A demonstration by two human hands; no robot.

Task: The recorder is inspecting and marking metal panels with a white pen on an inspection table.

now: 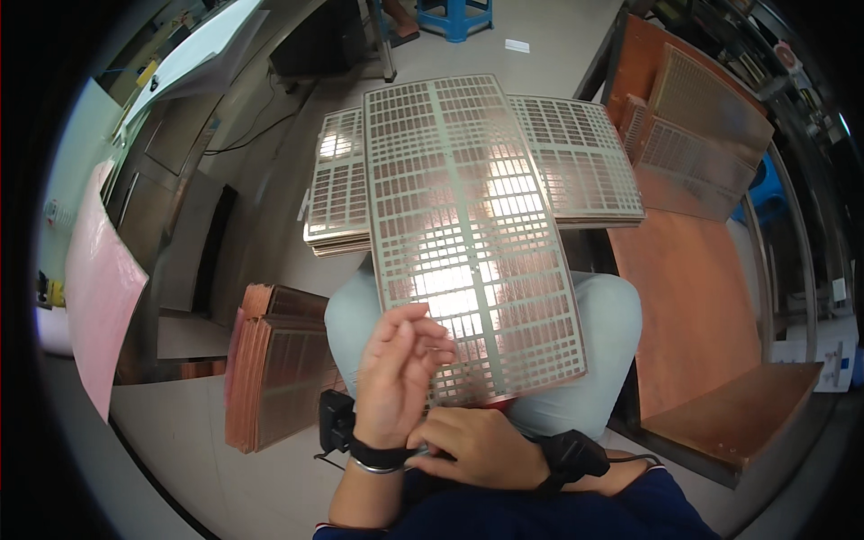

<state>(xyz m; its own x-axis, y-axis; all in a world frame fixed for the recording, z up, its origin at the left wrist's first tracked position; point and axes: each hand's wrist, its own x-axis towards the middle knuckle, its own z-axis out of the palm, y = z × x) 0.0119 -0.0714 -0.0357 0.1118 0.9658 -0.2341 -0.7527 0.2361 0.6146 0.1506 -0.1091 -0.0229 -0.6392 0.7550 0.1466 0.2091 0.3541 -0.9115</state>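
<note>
A large coppery circuit board panel with a grid of small rectangles slopes down toward my lap. Its far part lies across a stack of similar panels. My left hand is raised at the panel's near left corner, its fingers loosely bent and apart, holding nothing. A black wristband and a metal bangle circle the left wrist. My right hand reaches across to that wrist, its fingers closed on the wristband. The right fingertips are partly hidden behind the left wrist.
Several upright panels stand on the floor at left. A brown rack with leaning panels is on the right. A pink sheet hangs from the left bench. A blue stool and a person's foot show at the far side.
</note>
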